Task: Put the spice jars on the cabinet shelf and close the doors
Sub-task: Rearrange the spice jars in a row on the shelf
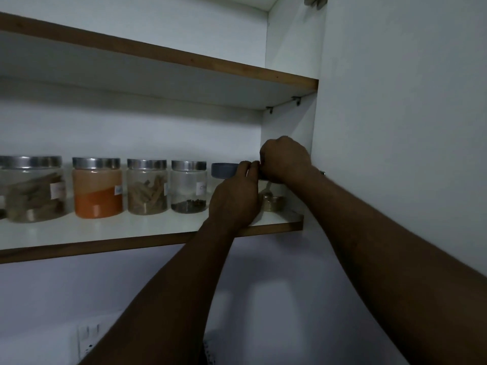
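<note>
Several clear spice jars stand in a row on the lower cabinet shelf (110, 234): a large jar of bark sticks (33, 189), a jar of orange powder (97, 188), a jar of brown sticks (147, 187) and a jar of dark seeds (188, 188), all with silver lids. To their right stands a jar with a blue-grey lid (224, 171), its body hidden behind my left hand (234, 198), which wraps it. At the shelf's right end, my right hand (284, 159) grips the top of a jar with brownish contents (272, 201).
An upper shelf (184, 61) runs overhead, with the cabinet's white side wall (290, 114) at the right. An open white door (408, 127) stands right of my right arm, a hinge (315, 0) at the top. A wall switch plate (88, 338) sits below left.
</note>
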The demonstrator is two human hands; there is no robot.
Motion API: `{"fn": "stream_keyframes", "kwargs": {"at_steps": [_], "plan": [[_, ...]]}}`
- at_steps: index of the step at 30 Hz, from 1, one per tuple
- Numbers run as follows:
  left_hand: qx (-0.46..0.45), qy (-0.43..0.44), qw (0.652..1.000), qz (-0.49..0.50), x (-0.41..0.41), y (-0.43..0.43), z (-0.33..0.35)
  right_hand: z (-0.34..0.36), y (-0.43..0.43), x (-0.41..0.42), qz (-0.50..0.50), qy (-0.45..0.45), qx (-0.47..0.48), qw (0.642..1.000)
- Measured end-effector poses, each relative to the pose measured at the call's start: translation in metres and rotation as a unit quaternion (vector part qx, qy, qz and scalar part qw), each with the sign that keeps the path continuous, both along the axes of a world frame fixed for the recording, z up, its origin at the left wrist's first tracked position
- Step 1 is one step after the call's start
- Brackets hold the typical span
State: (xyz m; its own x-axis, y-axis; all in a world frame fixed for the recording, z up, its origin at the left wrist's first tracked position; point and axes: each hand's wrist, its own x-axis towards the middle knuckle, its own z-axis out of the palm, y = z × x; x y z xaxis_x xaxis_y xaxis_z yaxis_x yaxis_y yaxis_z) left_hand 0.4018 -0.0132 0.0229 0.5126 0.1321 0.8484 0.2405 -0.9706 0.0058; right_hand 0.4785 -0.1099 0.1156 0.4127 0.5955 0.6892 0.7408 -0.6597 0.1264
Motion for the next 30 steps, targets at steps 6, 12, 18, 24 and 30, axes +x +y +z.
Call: {"fn": "stream_keyframes", "kwargs": {"at_steps": [6, 12, 18, 24, 30], "plan": [[0.007, 0.011, 1.000, 0.011, -0.002, -0.002, -0.002, 0.005, 0.001, 0.015, 0.036, 0.096, 0.022, 0.994], [-0.031, 0.057, 0.997, 0.028, 0.006, 0.005, -0.003, 0.003, -0.003, 0.009, 0.045, 0.072, -0.014, 0.996], [-0.051, 0.089, 0.994, 0.024, 0.007, 0.008, -0.004, 0.015, -0.010, 0.001, 0.059, 0.126, -0.163, 0.977], [-0.054, 0.104, 0.992, 0.039, 0.006, 0.009, -0.004, 0.005, -0.003, 0.009, 0.057, 0.141, -0.144, 0.978], [-0.076, 0.098, 0.992, 0.017, 0.010, 0.013, -0.006, 0.001, 0.004, 0.013, -0.024, 0.041, -0.114, 0.992]]}}
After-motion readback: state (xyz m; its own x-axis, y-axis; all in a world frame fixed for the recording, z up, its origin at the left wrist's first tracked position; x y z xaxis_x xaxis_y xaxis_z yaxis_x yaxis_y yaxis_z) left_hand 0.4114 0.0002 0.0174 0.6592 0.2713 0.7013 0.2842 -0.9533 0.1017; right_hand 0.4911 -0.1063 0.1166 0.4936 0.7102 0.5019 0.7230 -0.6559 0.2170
